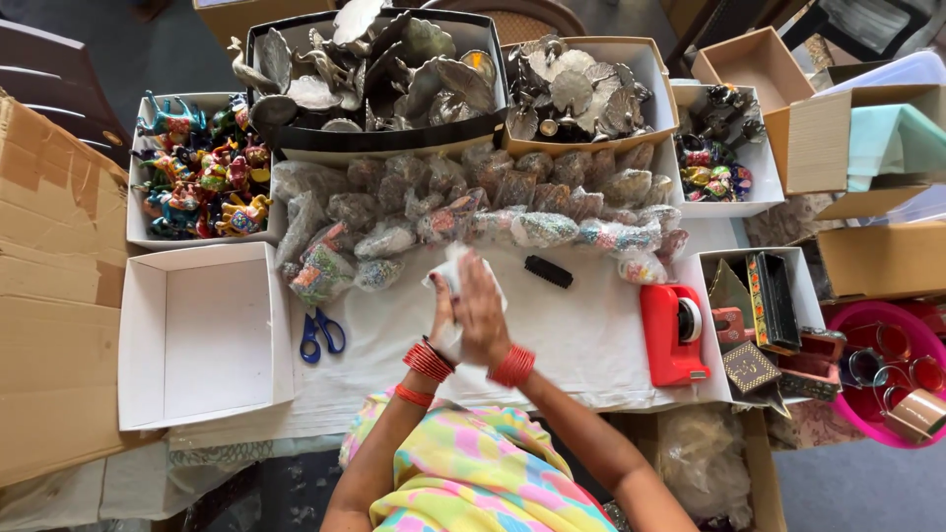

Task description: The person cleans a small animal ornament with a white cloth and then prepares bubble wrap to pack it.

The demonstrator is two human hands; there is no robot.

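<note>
A white cloth-covered work table (581,340) fills the middle of the view, with a flattened brown cardboard sheet (49,286) lying along its nine o'clock edge. At twelve o'clock stands a black-rimmed box of grey metal leaf and bird figures (374,79), and just beside it toward one o'clock a white box of silver metal discs (581,94). An empty white open cardboard box (202,335) sits at eight o'clock, and above it, at ten o'clock, a white tray of brightly painted animal figurines (197,172). Between the boxes and the hands runs a row of clear plastic bags of small beads (473,212). A pink plastic tub (882,369) holding rings and cups lies at four o'clock. A red tape dispenser (672,335) stands at three o'clock of the hands, blue-handled scissors (321,335) at nine o'clock, and a small black oblong block (548,272) at one o'clock.

In the centre, the right hand (483,315) lies flat with fingers extended, pressed over a crumpled white paper wrap (455,274). The left hand (441,330) sits beneath, cupping that same wrap from below; its fingers are mostly hidden. Red bangles (512,366) circle both wrists
</note>
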